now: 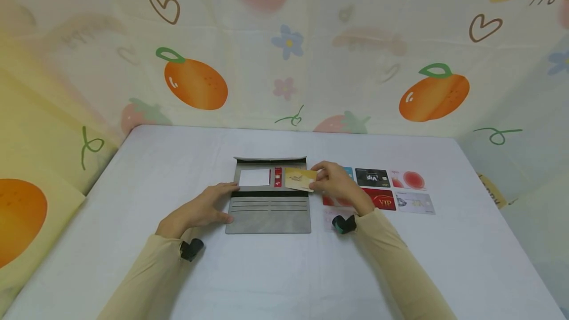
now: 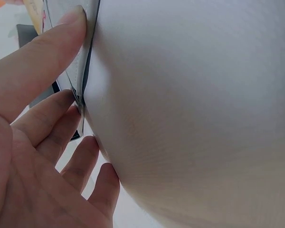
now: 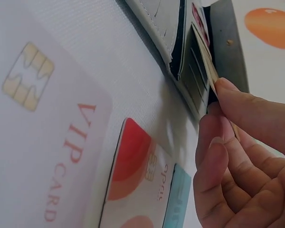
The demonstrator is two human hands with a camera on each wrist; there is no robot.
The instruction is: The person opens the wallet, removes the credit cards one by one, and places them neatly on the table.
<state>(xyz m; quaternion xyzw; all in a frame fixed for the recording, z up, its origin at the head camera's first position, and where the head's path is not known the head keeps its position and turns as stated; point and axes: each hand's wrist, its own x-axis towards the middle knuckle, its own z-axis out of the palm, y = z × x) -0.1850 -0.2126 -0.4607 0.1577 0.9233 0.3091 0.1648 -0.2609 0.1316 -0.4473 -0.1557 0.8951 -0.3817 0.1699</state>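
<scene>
A grey wallet (image 1: 268, 225) lies unfolded on the white table, with rows of card slots in its near half. Its upper half holds a white card (image 1: 255, 177) and a narrow red strip (image 1: 278, 177). My right hand (image 1: 334, 181) pinches a gold card (image 1: 299, 179) by its right end, over the upper right of the wallet. In the right wrist view the gold card (image 3: 208, 61) is seen edge-on between thumb and fingers; how far it is in a slot is hidden. My left hand (image 1: 200, 210) rests against the wallet's left edge, fingers spread, thumb lower.
Several cards lie right of the wallet, among them a black VIP card (image 1: 372, 178), a red VIP card (image 1: 380, 199), a silver card (image 1: 415, 202) and a white card with a red circle (image 1: 408, 180). A pale VIP card (image 3: 52, 118) lies beneath my right wrist. A printed curtain (image 1: 289, 78) hangs behind.
</scene>
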